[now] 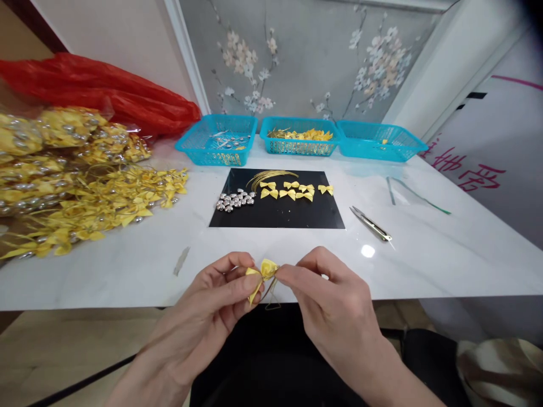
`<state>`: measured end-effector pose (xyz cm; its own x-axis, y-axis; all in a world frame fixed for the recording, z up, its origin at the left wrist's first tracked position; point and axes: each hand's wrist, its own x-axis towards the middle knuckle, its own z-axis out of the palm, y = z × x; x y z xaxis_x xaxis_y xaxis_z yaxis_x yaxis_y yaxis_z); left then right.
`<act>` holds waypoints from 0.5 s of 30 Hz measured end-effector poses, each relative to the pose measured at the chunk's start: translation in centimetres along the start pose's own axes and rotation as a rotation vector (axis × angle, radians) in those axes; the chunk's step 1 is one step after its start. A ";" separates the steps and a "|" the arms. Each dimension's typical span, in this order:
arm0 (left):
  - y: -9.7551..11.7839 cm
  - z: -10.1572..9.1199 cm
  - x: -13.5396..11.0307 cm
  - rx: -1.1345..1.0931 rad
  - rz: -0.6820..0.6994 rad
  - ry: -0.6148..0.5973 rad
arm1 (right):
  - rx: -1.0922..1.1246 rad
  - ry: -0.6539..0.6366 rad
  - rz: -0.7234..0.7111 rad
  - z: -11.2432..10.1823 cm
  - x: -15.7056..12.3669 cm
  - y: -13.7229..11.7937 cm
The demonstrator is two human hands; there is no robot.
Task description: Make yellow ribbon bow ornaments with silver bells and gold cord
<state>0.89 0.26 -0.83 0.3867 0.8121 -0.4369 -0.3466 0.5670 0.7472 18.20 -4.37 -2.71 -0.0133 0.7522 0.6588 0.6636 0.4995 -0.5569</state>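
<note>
Obs: small yellow satin ribbon bow (268, 269) held just off the near edge of the white marble table (424, 254); left hand (212, 308) fingers closed narrow on its left loop and tail, right hand (335, 308) thumb and forefinger pinched on its right side. Judgement: grip close to the knot and hold the thin gold wire (272, 299) taut so the loops stay flat. The bow's long axis runs left-right, with one tail pointing down-left and the wire hanging below.

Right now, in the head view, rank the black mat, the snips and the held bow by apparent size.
1. mat
2. snips
3. bow, though it is nearest the camera; snips and bow look close, so their order is unsure.
</note>
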 end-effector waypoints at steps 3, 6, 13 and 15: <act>0.0 0.0 0.0 0.022 0.005 0.005 | -0.040 0.019 -0.069 0.0 0.3 0.1; 0.0 0.0 0.0 0.041 0.012 0.000 | -0.056 0.013 -0.103 0.0 0.5 0.2; 0.0 -0.2 0.0 0.072 0.007 0.001 | -0.104 -0.002 -0.131 0.0 0.2 0.2; 0.0 -0.1 -0.1 0.076 0.008 0.000 | -0.125 -0.012 -0.139 -0.1 0.2 0.1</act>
<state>0.74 0.16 -0.87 0.3846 0.8164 -0.4309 -0.2834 0.5487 0.7865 18.37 -4.18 -2.61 -0.1200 0.6853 0.7183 0.7423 0.5424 -0.3935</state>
